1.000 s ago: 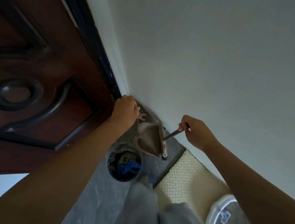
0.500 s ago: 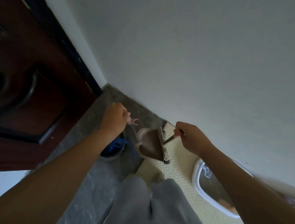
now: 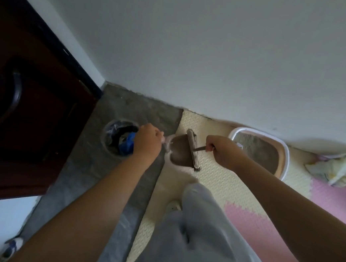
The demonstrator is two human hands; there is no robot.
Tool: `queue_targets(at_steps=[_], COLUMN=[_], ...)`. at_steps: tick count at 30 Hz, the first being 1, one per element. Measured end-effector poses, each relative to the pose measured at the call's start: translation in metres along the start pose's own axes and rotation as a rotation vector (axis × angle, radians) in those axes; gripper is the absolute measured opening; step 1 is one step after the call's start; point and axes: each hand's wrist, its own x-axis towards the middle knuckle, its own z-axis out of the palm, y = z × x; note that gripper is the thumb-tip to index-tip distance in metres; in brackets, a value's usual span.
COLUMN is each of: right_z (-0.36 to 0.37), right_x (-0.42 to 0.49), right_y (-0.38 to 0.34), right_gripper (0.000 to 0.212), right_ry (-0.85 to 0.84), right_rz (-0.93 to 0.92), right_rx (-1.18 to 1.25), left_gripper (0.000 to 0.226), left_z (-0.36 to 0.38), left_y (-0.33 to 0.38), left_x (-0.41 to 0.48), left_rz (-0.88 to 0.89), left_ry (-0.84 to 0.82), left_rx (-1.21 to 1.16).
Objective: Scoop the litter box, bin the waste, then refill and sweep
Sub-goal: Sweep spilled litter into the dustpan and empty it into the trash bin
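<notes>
My left hand (image 3: 147, 141) grips the pinkish handle of a small dustpan (image 3: 178, 151), whose brown pan lies at the edge of the cream foam mat (image 3: 210, 176). My right hand (image 3: 221, 148) grips the thin handle of a hand brush (image 3: 193, 151), whose long head stands across the pan's mouth. A round bin (image 3: 116, 139) with a dark liner and something blue inside stands just left of my left hand. The white-rimmed litter box (image 3: 268, 153) with grey litter sits to the right by the wall.
A dark wooden door (image 3: 24, 101) fills the left. Grey floor (image 3: 101, 176) runs between door and mat. Pink mat tiles (image 3: 250, 217) lie at lower right. A crumpled pale cloth (image 3: 336, 168) lies at the far right. My grey trouser legs (image 3: 196, 237) fill the lower middle.
The view swung right and down, bringing the litter box, pink tiles and cloth into sight. Both hands kept their grips; the dustpan and brush came down from near the wall to the mat's edge.
</notes>
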Motion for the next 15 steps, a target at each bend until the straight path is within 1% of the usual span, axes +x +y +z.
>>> queue_targets(at_steps=[5, 7, 10, 12, 14, 15], right_z=[0.034, 0.045, 0.06, 0.067, 0.073, 0.076], right_x=[-0.05, -0.064, -0.081, -0.09, -0.091, -0.089], right_y=[0.021, 0.027, 0.029, 0.03, 0.031, 0.03], right_gripper=[0.036, 0.037, 0.039, 0.04, 0.031, 0.025], right_ry=[-0.01, -0.046, -0.08, -0.117, -0.102, -0.09], right_rz=[0.056, 0.09, 0.123, 0.193, 0.277, 0.335], right_rx=[0.003, 0.01, -0.007, -0.065, -0.091, -0.088], left_gripper=[0.019, 0.018, 0.02, 0.02, 0.018, 0.021], left_z=[0.036, 0.047, 0.057, 0.061, 0.064, 0.064], left_y=[-0.03, -0.039, -0.038, -0.03, -0.025, -0.023], left_x=[-0.05, -0.065, -0.078, -0.083, -0.086, -0.088], left_rz=[-0.121, -0.137, -0.064, 0.008, 0.121, 0.175], left_ry=[-0.132, -0.133, -0.094, -0.117, -0.116, -0.116], left_rx=[0.033, 0.065, 0.124, 0.204, 0.335, 0.429])
